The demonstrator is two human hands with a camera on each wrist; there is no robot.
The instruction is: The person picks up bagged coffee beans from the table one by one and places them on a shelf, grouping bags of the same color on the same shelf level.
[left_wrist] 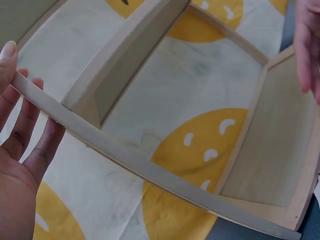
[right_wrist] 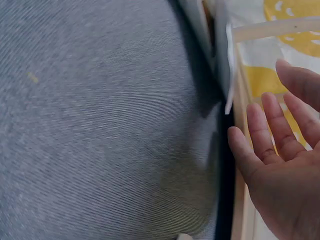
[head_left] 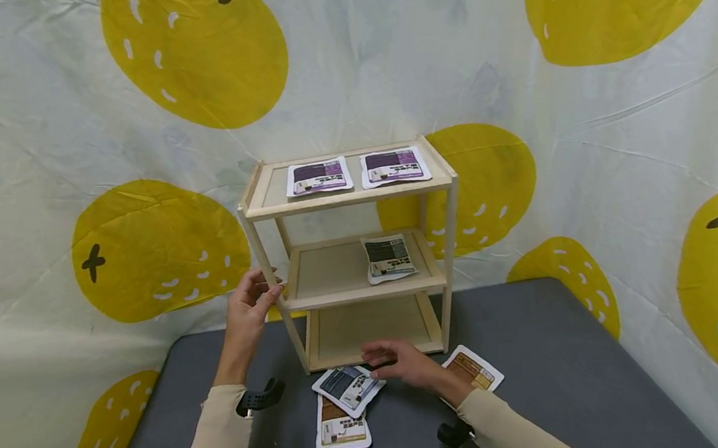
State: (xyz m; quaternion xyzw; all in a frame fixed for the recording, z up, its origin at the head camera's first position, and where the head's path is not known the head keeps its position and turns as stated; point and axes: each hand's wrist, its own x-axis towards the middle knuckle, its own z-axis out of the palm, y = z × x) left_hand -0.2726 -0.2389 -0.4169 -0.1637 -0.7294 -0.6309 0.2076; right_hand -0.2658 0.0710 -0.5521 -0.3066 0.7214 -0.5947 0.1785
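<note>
A three-tier wooden shelf rack (head_left: pixel 347 298) stands on the dark table. My left hand (head_left: pixel 251 304) holds its left front post (left_wrist: pixel 125 150), thumb on one side and fingers on the other. Above the table by the bottom tier, my right hand (head_left: pixel 407 365) is held with loose fingers and nothing in them, as the right wrist view also shows. Just left of it, a blue-labelled packet (head_left: pixel 350 389) lies partly over a brown-labelled packet (head_left: pixel 343 430). Another brown-labelled packet (head_left: pixel 479 370) lies to the right, partly hidden by my right forearm.
Two purple-labelled packets (head_left: pixel 318 176) (head_left: pixel 395 167) lie side by side on the top tier. One dark green-labelled packet (head_left: pixel 389 258) is on the right of the middle tier. Behind the rack hangs a pale cloth (head_left: pixel 341 51) with yellow fruit prints. The table (head_left: pixel 543 350) has a dark fabric-like surface.
</note>
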